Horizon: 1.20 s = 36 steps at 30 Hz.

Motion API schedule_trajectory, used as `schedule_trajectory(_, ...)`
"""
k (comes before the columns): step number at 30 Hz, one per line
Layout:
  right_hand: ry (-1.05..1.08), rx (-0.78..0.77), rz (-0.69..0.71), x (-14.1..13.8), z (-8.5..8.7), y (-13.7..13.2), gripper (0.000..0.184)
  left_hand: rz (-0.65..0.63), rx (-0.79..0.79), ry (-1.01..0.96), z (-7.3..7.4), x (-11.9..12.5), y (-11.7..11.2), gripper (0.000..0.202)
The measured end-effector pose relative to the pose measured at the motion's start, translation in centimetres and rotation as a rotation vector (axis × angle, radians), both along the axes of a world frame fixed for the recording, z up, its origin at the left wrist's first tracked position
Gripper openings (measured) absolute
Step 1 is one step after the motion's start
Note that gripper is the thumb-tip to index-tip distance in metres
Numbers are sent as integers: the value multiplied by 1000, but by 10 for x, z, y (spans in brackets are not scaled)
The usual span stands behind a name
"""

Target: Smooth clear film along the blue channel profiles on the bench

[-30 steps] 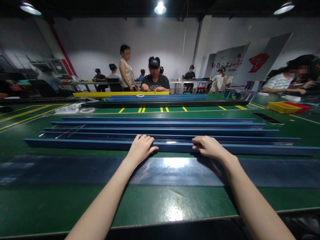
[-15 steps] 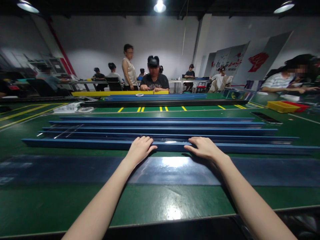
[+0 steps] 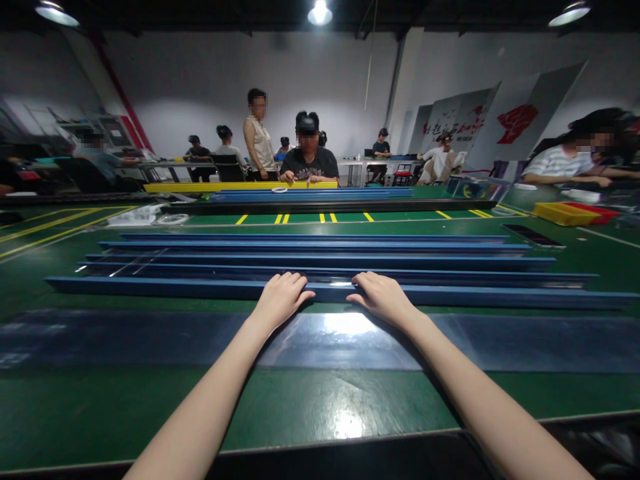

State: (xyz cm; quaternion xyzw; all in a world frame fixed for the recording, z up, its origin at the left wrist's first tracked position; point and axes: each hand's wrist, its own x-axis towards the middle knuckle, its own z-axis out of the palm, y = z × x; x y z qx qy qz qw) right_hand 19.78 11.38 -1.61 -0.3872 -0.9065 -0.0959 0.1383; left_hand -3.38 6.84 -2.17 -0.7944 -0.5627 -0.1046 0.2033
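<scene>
A long blue channel strip [image 3: 170,288] lies crosswise on the green table, the nearest of several blue lengths. My left hand [image 3: 283,298] grips it left of the middle, fingers over the top and thumb on the near side. Similarly, my right hand [image 3: 383,297] is closed over the same strip a short way to the right. The fingertips of both hands are hidden behind the strip's upper edge. Between the strip and me, a flat transparent plastic sheet [image 3: 150,340] stretches across the table, shining under the lamp.
More blue channels [image 3: 325,259] lie parallel behind the held one. A phone [image 3: 533,236] rests at right, near a yellow tray [image 3: 565,213] and a red tray [image 3: 603,215]. Farther back are a black bar [image 3: 330,206] and a yellow bar [image 3: 225,187]; a person sits opposite.
My right hand has slid left along the blue channel strip, closer to my left hand. My left hand and the strip have hardly moved.
</scene>
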Motion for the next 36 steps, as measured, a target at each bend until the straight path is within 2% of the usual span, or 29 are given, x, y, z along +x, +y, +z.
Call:
schedule_trajectory(4, -14, 49, 4, -2, -6, 3, 21, 1, 3, 3, -1, 0, 1, 28)
schedule_trajectory(10, 1, 44, 50, 0, -6, 4, 22, 5, 2, -2, -2, 0, 0, 28)
schedule_trajectory(20, -13, 7, 26, 1, -2, 1, 24, 6, 0, -17, -2, 1, 0, 28)
schedule_trajectory(29, -30, 35, -145, -11, 2, -12, 28, -6, -16, -18, 0, 4, 1, 27)
schedule_trajectory(36, -6, -20, -299, -25, 11, -4, 54, 1, -12, -29, -1, 4, 0, 27)
